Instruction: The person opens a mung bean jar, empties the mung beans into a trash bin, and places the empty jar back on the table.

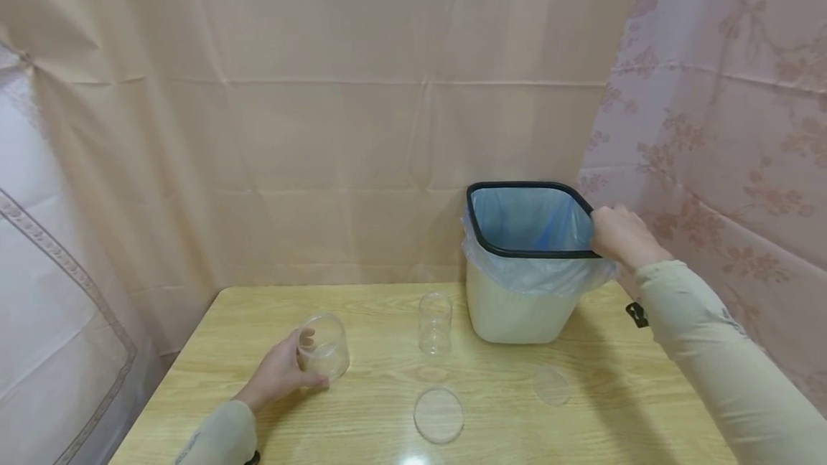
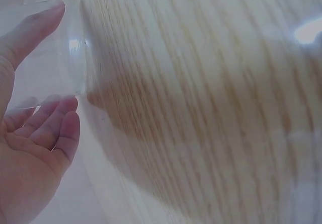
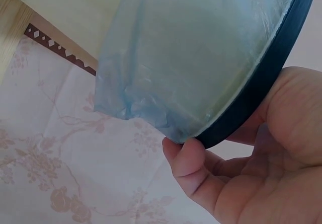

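In the head view, my left hand [image 1: 282,372] grips a wide clear jar [image 1: 332,354] at the left of the table, thumb on one side and fingers on the other. The left wrist view shows the jar's clear wall [image 2: 37,65] between thumb and fingers, its base close to the wood. My right hand [image 1: 623,235] holds the right corner of the black rim [image 1: 530,254] of a cream trash bin [image 1: 513,307]. A thin bluish bag [image 3: 166,58] lines the bin and hangs over its outside; in the right wrist view my curled fingers are at the rim beside it.
A narrower clear jar [image 1: 436,325] stands between the left hand and the bin. Two clear round discs, one nearer the front [image 1: 438,415] and a fainter one [image 1: 552,385] before the bin, lie on the wooden table [image 1: 368,393]. Curtains [image 1: 323,128] hang behind.
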Demonstrator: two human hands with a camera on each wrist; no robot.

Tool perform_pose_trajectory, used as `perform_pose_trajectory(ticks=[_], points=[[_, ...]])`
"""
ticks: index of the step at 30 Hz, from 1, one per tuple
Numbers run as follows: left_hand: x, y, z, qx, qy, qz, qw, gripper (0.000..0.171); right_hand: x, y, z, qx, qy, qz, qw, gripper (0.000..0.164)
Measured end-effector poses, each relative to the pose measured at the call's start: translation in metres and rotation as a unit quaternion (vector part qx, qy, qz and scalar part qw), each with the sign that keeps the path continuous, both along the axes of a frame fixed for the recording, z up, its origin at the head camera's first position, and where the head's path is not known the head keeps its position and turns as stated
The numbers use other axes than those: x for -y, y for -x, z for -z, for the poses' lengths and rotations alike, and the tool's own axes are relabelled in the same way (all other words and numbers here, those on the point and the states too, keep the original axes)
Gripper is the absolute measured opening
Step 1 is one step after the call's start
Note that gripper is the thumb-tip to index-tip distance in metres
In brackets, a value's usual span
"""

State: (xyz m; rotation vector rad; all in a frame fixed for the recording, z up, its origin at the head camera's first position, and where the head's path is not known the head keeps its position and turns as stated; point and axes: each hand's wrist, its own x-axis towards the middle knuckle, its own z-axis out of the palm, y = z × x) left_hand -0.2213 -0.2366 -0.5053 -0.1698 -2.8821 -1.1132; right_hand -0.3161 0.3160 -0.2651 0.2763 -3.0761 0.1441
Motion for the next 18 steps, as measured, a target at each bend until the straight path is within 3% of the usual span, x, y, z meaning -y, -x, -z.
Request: perform_pose_trajectory(ticks=[5,13,18], points=[[0.002,0.001,0.001,-0.004,0.002,-0.003,1.0000,0.107,-0.001,0.002,0.000,-0.002,0.003,0.001,1.000,0.027],[0.001,0.001,0.003,-0.011,-0.016,0.009,0.9998,0.132,-0.006,-0.004,0.007,-0.015,0.038,-0.002,0.999,0.056],[0.000,-0.002,-0.002,-0.045,0.008,0.012,0.9989,0.139,-0.009,-0.013,0.007,-0.020,0.064,0.006,0.998,0.073]])
